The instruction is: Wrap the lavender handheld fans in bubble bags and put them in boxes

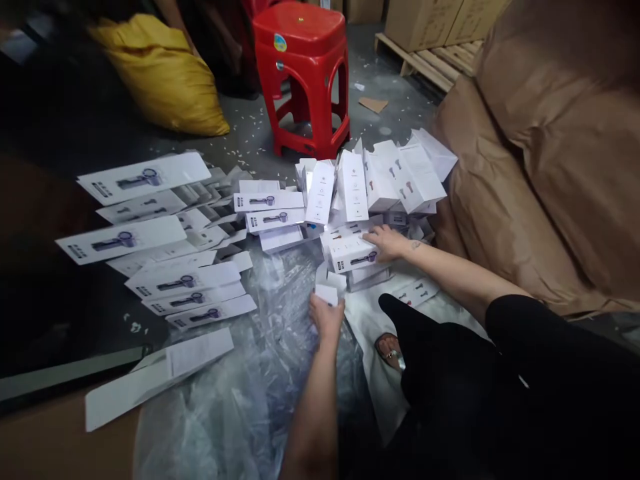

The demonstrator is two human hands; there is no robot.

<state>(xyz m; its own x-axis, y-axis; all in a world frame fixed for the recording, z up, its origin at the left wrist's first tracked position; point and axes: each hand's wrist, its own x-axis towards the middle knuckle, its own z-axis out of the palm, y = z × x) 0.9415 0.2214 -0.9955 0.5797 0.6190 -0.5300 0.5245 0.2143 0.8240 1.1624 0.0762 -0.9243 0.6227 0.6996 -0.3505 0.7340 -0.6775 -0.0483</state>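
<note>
Where both hands met the boxes on the floor, the left hand had its grip closed on the near box, thumb and fingers set on opposite sides, presumably to steady it. The right hand lay upon a printed box just beyond; whether its grip was closed or merely resting could not be told. Both boxes lay near the wearer's foot, probably so placed for easy reach.

To the left, the left stack overlapped in layers, an arrangement that likely saved floor space. Behind the hands, the right row leaned together, its members seeming to prop one another. A clear plastic sheet separated the near box from a loose box at lower left.

Brown bundles rose beside the right arm and probably limited its movement outward; a red stool stood beyond the row, with a yellow sack to its left and a pallet farther back.
</note>
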